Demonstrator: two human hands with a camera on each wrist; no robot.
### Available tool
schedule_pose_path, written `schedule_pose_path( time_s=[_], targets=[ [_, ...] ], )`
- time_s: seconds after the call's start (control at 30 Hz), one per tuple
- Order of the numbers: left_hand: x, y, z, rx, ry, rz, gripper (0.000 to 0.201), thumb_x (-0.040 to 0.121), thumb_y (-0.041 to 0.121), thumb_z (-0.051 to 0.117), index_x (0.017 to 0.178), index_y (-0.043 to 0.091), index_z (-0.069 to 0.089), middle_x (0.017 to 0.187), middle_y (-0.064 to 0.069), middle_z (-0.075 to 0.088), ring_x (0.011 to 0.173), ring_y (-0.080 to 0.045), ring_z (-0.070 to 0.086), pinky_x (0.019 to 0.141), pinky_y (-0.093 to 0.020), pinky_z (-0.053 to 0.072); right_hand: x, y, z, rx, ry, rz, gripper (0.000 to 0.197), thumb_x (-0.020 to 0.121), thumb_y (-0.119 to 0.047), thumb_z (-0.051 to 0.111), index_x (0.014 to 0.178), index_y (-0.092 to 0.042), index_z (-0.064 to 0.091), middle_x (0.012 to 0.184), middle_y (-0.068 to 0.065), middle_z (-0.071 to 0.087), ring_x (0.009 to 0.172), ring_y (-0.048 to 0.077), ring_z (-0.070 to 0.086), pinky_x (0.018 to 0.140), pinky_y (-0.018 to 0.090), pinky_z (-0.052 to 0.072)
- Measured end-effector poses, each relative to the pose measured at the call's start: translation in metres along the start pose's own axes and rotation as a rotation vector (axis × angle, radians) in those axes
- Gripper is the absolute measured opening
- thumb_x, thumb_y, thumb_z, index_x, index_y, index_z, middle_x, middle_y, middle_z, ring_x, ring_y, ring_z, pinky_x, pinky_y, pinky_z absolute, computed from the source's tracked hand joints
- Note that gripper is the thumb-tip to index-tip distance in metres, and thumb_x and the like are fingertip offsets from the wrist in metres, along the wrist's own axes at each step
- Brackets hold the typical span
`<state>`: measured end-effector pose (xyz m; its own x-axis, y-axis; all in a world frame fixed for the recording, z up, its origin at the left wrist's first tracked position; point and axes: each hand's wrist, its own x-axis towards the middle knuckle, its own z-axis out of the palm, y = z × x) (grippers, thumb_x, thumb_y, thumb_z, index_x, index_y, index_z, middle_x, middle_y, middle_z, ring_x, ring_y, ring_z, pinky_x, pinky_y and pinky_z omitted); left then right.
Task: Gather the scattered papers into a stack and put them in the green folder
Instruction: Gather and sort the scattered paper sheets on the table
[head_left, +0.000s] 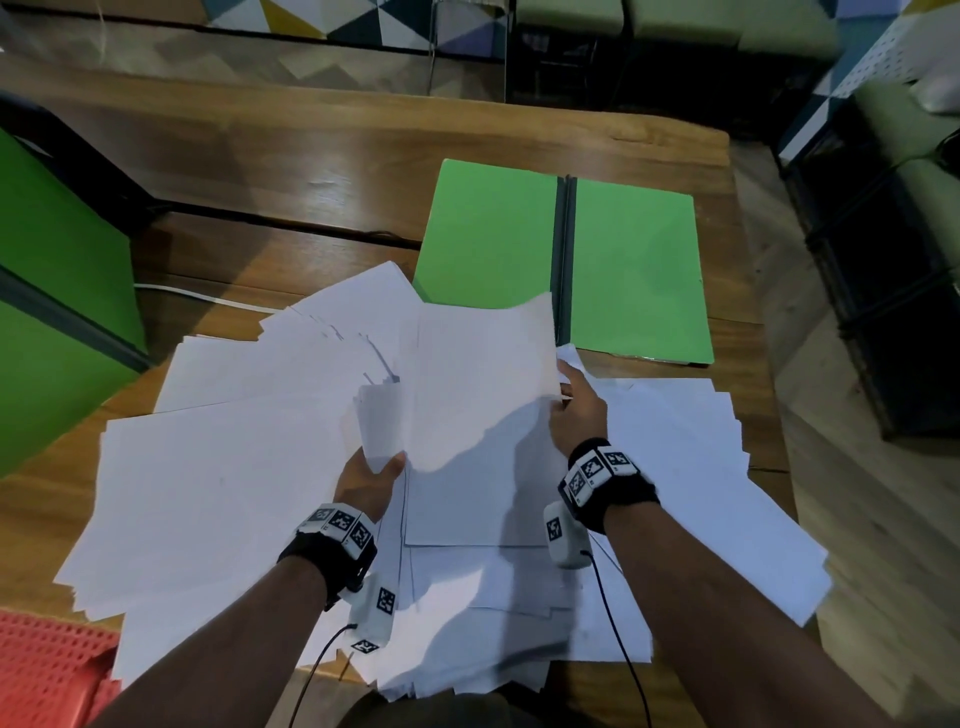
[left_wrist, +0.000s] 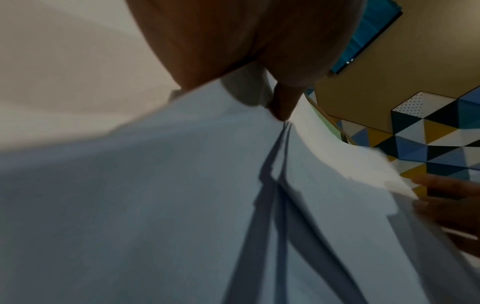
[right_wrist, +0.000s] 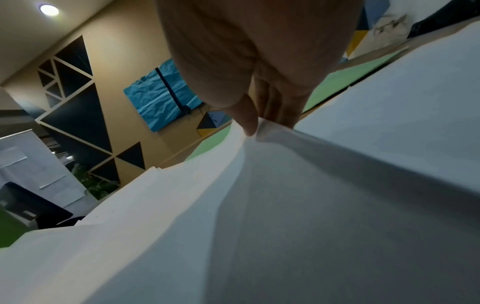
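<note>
**Sheets lifted over the spread; green folder lying open behind**

While most of the white papers (head_left: 218, 467) lie fanned across the wooden table (head_left: 311, 171), a small bundle of lifted sheets (head_left: 467, 374) is held above them in the head view. The bundle's near left corner is pinched by the left hand (head_left: 369, 483); its right edge is gripped by the right hand (head_left: 576, 410). The green folder (head_left: 566, 265) is seen lying open and flat just behind the papers, its near edge partly covered by them. A red mesh surface (head_left: 47, 670) is noted at the lower left corner.

In the left wrist view, one fingertip (left_wrist: 280, 107) is seen pressed on the paper, so the pinch is confirmed. The fingers of the other hand (left_wrist: 446, 201) are seen at the far edge of the sheets.

In the right wrist view, the fingers (right_wrist: 275, 107) are seen curled round a folded-up edge of the held sheets (right_wrist: 285, 185), which sag into a trough below them.

Handling judgement: the sheets are taken to be light, limp and slippery against each other. Hold is best taken at opposite edges, with the bundle squared against the table before it is slid into the folder; a one-sided grip is likely to let sheets fan out or crease.
</note>
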<state>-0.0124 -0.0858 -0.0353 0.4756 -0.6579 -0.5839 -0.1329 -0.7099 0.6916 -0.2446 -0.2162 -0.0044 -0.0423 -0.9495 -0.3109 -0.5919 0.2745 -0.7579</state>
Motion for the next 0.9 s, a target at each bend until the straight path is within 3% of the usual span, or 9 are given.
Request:
schedule_pose_path(
  time_s=[0.13,0.27,0.43,0.5,0.57,0.63,0.67,0.77,0.9],
  targets=[
    [0.000,-0.002,-0.001,0.021,-0.013,0.023,0.042,0.088,0.026,0.064,0.123,0.004,0.053,0.113,-0.018,0.064,0.102,-0.033,0.060,0.081,-0.032,0.043,-0.004,0.011,0.008,-0.095,0.025,0.082,0.050,0.087,0.001,0.053,0.135,-0.010,0.046,0.129,0.015,0.054,0.121,0.031,0.052,0.102,0.035,0.043],
    [-0.002,-0.002,0.000,0.014,-0.027,0.034,0.047,0.083,0.017,0.070,0.124,0.004,0.053,0.116,-0.017,0.063,0.107,-0.032,0.059,0.084,-0.031,0.044,-0.011,0.016,0.009,-0.066,0.024,0.172,0.061,0.087,-0.003,0.059,0.143,-0.009,0.033,0.140,0.014,0.047,0.130,0.029,0.046,0.108,0.035,0.037],
    [-0.004,0.000,0.001,0.008,-0.023,0.026,0.054,0.078,0.015,0.076,0.124,0.004,0.052,0.119,-0.016,0.062,0.110,-0.031,0.058,0.089,-0.031,0.044,-0.024,0.025,0.003,-0.203,-0.009,0.175,0.057,0.089,-0.008,0.060,0.141,-0.008,0.038,0.141,0.013,0.042,0.131,0.028,0.042,0.107,0.034,0.035],
    [-0.005,0.000,0.000,0.007,-0.025,0.016,0.055,0.077,0.017,0.077,0.125,0.005,0.052,0.119,-0.015,0.062,0.110,-0.031,0.058,0.089,-0.031,0.044,-0.028,0.028,0.002,-0.176,-0.001,0.197,0.053,0.087,-0.007,0.060,0.137,-0.011,0.042,0.131,0.014,0.049,0.122,0.029,0.049,0.103,0.036,0.041],
    [-0.004,0.000,0.000,-0.002,-0.016,0.010,0.054,0.079,0.023,0.076,0.124,0.006,0.053,0.118,-0.015,0.063,0.109,-0.031,0.059,0.088,-0.031,0.044,-0.031,0.031,-0.004,-0.101,0.028,0.200,0.043,0.086,-0.005,0.060,0.127,-0.013,0.050,0.105,0.011,0.058,0.099,0.027,0.059,0.091,0.035,0.050],
    [-0.004,0.001,0.000,-0.034,-0.003,0.007,0.050,0.084,0.034,0.070,0.123,0.007,0.055,0.117,-0.014,0.064,0.104,-0.030,0.060,0.086,-0.032,0.044,-0.034,0.036,-0.014,-0.023,0.060,0.189,0.036,0.085,-0.004,0.062,0.119,-0.014,0.057,0.088,0.005,0.060,0.087,0.025,0.060,0.077,0.029,0.051],
    [-0.004,0.001,0.000,-0.052,0.000,-0.002,0.048,0.087,0.036,0.066,0.123,0.007,0.055,0.116,-0.013,0.064,0.102,-0.029,0.060,0.086,-0.031,0.044,-0.035,0.039,-0.020,0.005,0.079,0.190,0.035,0.085,-0.004,0.063,0.117,-0.015,0.058,0.088,0.004,0.062,0.084,0.024,0.061,0.074,0.027,0.049],
    [-0.002,0.001,0.000,-0.055,0.006,-0.020,0.044,0.089,0.034,0.062,0.123,0.007,0.055,0.116,-0.015,0.064,0.103,-0.031,0.060,0.085,-0.032,0.044,-0.042,0.050,-0.036,-0.011,0.044,0.229,0.041,0.084,-0.002,0.062,0.122,-0.015,0.058,0.100,0.009,0.068,0.086,0.023,0.062,0.073,0.025,0.046],
    [-0.001,0.000,0.000,-0.021,0.006,-0.007,0.042,0.085,0.028,0.068,0.121,0.009,0.056,0.114,-0.014,0.065,0.099,-0.031,0.060,0.086,-0.035,0.047,-0.054,0.065,-0.035,-0.190,-0.132,0.277,0.046,0.086,-0.002,0.052,0.131,-0.010,0.053,0.122,0.015,0.063,0.108,0.031,0.060,0.082,0.026,0.046]
  ],
)
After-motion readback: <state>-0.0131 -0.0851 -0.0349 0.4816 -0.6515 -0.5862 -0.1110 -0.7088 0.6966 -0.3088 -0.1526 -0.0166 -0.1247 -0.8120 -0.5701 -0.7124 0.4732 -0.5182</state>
